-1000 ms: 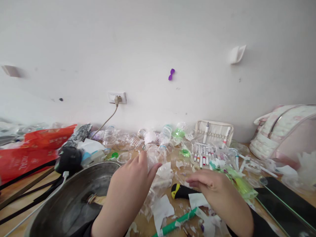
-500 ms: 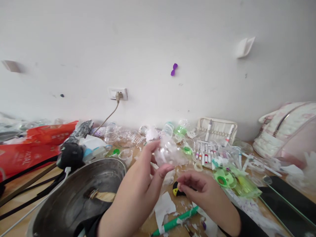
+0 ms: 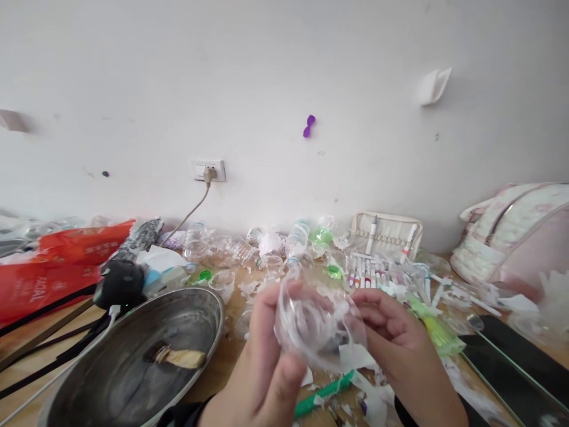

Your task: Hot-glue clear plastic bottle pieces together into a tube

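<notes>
Gripping clear plastic piece (image 3: 317, 329) right of metal basin (image 3: 189, 308), left hand (image 3: 262, 362) should squeeze lightly, since thin-looking plastic could buckle; can't tell if right hand (image 3: 395, 332), at its other edge, also holds.

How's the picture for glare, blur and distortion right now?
Head view: whitish glare and blur soften the edges of the clear plastic piece in the left hand; head view: light looks diffuse, with a faint shadow beside the block on the wall; head view: the backpack looks stretched near the right edge.
</notes>
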The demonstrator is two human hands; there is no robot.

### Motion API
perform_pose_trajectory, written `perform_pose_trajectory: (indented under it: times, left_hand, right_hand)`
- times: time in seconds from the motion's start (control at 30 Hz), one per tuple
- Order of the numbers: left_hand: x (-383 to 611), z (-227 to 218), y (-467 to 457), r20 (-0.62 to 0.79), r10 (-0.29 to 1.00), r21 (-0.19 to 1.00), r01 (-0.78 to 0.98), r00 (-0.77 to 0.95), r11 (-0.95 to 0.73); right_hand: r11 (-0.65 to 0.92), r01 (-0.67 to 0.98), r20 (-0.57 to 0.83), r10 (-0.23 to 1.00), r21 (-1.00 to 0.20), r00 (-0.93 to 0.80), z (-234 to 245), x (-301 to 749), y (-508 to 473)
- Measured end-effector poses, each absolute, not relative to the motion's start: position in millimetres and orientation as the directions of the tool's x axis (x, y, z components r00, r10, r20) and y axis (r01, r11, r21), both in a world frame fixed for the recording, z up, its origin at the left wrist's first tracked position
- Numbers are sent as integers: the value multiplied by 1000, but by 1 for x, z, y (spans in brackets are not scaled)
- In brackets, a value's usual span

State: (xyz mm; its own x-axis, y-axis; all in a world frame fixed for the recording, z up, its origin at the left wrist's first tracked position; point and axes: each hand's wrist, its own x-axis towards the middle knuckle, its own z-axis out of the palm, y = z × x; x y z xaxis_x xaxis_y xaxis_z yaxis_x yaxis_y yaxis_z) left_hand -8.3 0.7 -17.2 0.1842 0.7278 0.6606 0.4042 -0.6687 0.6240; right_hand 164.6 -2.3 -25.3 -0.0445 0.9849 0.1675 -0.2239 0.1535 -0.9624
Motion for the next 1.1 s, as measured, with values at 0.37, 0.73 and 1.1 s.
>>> perform_pose_trajectory:
  times: [0.37,0.73,1.1]
  left_hand:
    - [11,-12,-5,631,709,535,486,314,-691]
    - [14,-52,-9,757,555,543,139,345,-828]
    - [21,-59,-7,748,560,601,-6,356,-799]
  right_hand:
    - [564,356,634,765,-745,116,-10,167,-30]
    - [659,269,696,715,-703,66,-23,166,-27]
    - [625,252,653,756,-739,43,-20,163,-28]
